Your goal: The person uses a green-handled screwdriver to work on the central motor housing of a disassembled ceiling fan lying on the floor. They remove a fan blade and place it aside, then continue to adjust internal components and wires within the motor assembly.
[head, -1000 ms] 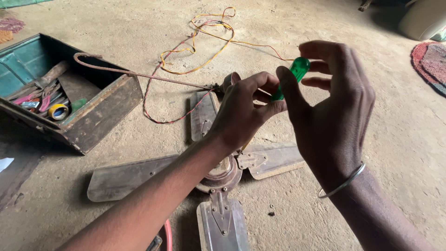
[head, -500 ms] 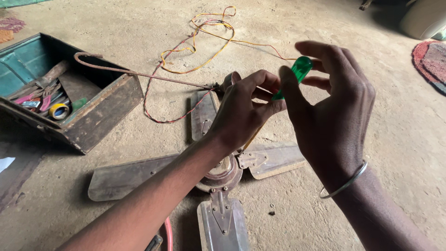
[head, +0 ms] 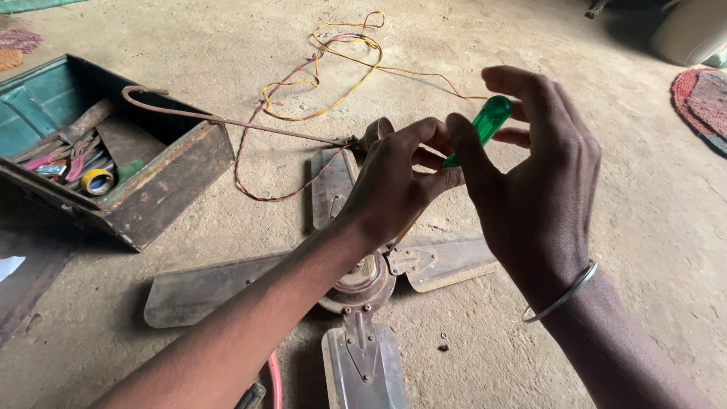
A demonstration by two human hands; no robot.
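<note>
My right hand (head: 534,189) holds a screwdriver with a clear green handle (head: 485,123) between thumb and fingers; its shaft is hidden behind my hands. My left hand (head: 397,178) has its fingertips pinched together right beside the handle, touching it or something small I cannot make out. Both hands hover above a dusty ceiling fan (head: 363,280) lying on the ground, its blades (head: 204,288) spread out from a round hub. Thin red and yellow wires (head: 333,53) trail from the fan across the floor.
An open metal toolbox (head: 151,182) with tools and a tape roll (head: 97,180) sits at the left. A bent rusty rod (head: 227,121) rests on its edge. A small nut (head: 443,337) lies near the lower blade. A woven mat (head: 700,98) is at the right.
My hands have barely moved; the right hand has shifted the green handle slightly, and the left fingers stay pinched beside it.
</note>
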